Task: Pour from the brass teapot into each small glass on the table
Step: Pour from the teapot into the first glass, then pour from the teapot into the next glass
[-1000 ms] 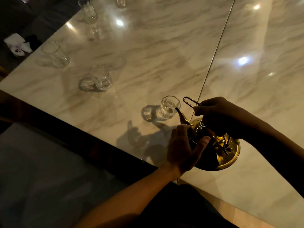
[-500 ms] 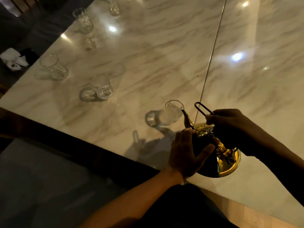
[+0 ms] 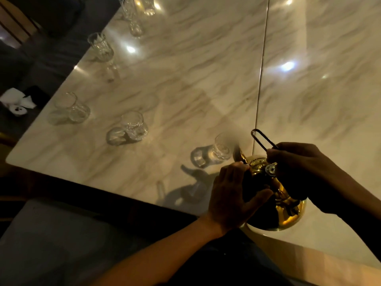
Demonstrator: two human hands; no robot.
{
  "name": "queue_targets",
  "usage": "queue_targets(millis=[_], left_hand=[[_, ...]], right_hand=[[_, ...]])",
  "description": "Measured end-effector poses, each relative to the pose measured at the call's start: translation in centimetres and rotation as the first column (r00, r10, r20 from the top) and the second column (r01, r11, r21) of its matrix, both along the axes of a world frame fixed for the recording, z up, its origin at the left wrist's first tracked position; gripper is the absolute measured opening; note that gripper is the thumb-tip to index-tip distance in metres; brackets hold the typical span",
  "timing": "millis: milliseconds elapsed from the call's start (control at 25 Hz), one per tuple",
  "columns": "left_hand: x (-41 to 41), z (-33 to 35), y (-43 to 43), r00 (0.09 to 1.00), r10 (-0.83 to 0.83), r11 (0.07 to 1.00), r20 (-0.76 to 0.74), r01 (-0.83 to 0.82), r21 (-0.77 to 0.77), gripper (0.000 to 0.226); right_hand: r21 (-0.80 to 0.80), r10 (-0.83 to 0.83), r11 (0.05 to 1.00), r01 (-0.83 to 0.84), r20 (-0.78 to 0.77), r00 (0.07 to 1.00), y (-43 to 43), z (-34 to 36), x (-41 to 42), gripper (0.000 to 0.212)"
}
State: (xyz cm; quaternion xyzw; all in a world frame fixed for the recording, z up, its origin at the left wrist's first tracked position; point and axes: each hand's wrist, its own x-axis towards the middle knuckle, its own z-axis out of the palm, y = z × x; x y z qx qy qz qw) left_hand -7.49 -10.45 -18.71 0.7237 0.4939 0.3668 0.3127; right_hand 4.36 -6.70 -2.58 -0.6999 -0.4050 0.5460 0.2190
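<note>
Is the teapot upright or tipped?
Tipped. The teapot leans spout-first toward the nearest glass, its round base raised toward the camera, held by the left hand and right hand.

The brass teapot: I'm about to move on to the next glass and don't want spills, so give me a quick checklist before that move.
1. Right hand grips the wire handle: ok.
2. Left hand steadies the brass teapot body: ok.
3. Spout sits at the nearest glass rim: ok.
4. Nearest glass filled enough: cannot tell, blurred.
5. Next glass upright and unobstructed: ok.
6. Table free of spills around the glasses: cannot tell, glare and shadows.
</note>
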Motion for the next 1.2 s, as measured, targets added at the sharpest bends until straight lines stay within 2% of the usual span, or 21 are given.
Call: queue_targets(millis=[120, 560, 760, 960, 1200], left_hand=[[-1.2, 0.6, 0.0, 1.0, 0.013, 0.999, 0.018, -0.014, 0.035, 0.058], [-6.7, 2.5, 0.0, 0.971, 0.222, 0.953, 0.084, -0.235, 0.192, 0.056], [-11.2, 2.2, 1.3, 0.978, 0.197, 0.956, 0.073, -0.208, 0.209, 0.054], [-17.0, 1.0, 4.6, 0.99, 0.128, 0.974, 0.061, -0.137, 0.178, 0.054], [-23.3, -0.3, 7.8, 0.999, 0.033, 0.988, 0.013, -0.034, 0.149, 0.056]], right_hand=[[0.009, 0.036, 0.999, -0.036, -0.032, 0.999, 0.0, 0.8, -1.0, 0.016], [0.084, 0.254, 0.966, -0.246, -0.101, 0.962, 0.6, 3.3, -6.7, 0.017], [0.08, 0.255, 0.966, -0.248, -0.102, 0.962, 1.8, 2.9, -10.7, 0.018], [0.115, 0.186, 0.978, -0.176, -0.082, 0.979, 4.1, 1.7, -16.2, 0.018], [0.108, 0.128, 0.986, -0.128, 0.005, 0.992, 7.3, 0.2, -22.1, 0.023]])
